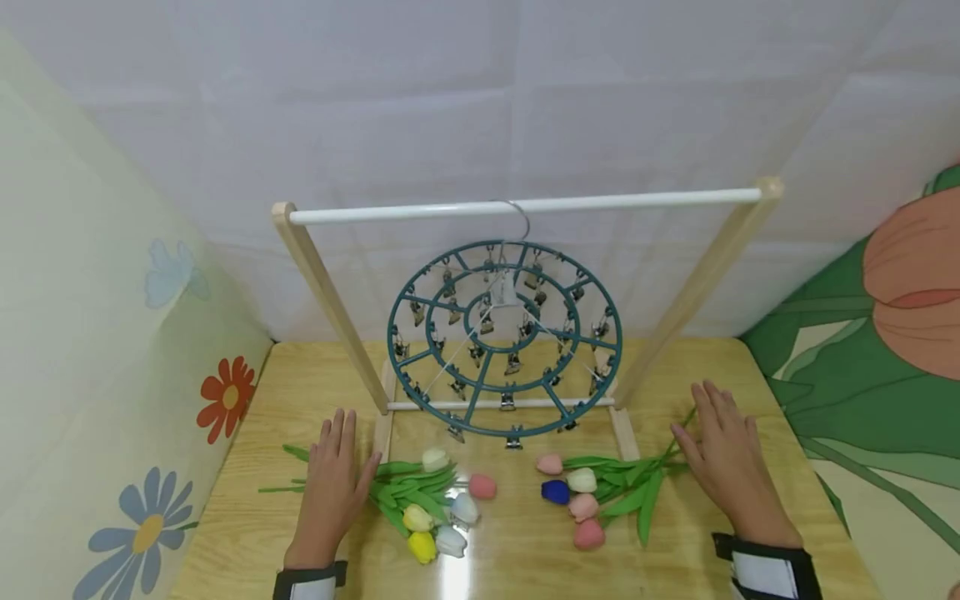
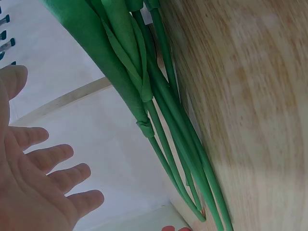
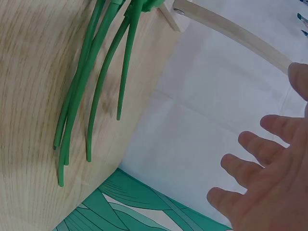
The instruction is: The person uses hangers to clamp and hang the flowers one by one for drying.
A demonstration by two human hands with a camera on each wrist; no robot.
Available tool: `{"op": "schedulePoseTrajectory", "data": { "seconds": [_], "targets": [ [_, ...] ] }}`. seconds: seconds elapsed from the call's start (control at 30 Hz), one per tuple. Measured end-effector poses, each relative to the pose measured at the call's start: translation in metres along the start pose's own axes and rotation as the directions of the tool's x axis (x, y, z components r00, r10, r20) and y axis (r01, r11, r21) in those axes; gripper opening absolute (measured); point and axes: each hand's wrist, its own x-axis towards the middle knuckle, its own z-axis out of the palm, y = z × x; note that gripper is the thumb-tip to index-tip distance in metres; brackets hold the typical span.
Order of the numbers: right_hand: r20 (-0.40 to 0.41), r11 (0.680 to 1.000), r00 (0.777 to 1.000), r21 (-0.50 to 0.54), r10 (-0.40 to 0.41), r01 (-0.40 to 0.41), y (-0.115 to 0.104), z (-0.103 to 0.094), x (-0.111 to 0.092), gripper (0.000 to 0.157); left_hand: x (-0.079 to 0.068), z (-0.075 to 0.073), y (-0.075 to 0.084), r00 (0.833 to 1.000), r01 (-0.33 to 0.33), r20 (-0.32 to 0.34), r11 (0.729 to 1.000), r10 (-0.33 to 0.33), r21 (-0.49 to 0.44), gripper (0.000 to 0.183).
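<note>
A light wood-grain tabletop (image 1: 300,375) fills the lower part of the view. At its back stands a frame (image 1: 328,302) of pale wood with white rails; from the top rail hangs a round green hanger (image 1: 480,385) set with small clips. In front, on the tabletop, lie two bunches of artificial tulips, blooms towards the middle, stems outward. The left bunch (image 1: 412,492) runs roughly sideways, its stems passing beneath the left hand (image 1: 335,479) and beyond it. The right bunch (image 1: 633,483) fans out to the right, its stem ends reaching the thumb side of the right hand (image 1: 726,462). Each hand is thus nearest its own bunch, at the stem end, with the blooms inward. Both grips are loose: fingers extended, slightly apart in the wrist views, thumbs out, pinching nothing. Those views show stems lying clear of the palms. Smallest are the blooms: yellow, white and pink on the left; pink, cream and blue on the right.
</note>
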Motion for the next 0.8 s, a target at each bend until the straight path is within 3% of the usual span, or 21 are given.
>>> {"op": "schedulePoseTrajectory", "data": {
  "seconds": [0.43,0.57,0.8],
  "targets": [
    [-0.021,1.000,1.000,0.005,0.001,-0.001,0.002,0.007,-0.006,0.062,0.001,0.003,0.002,0.999,-0.036,-0.039,0.999,0.035,-0.003,0.079],
    [-0.040,1.000,0.999,0.017,-0.011,0.012,0.003,0.008,-0.008,0.060,0.002,0.004,0.006,0.995,-0.074,-0.066,0.997,0.074,0.000,0.078],
    [0.018,0.997,0.999,0.054,0.047,-0.048,0.004,0.010,-0.011,0.056,0.005,0.011,0.023,0.987,-0.145,-0.062,0.989,0.145,0.001,0.077]
  ]
}}
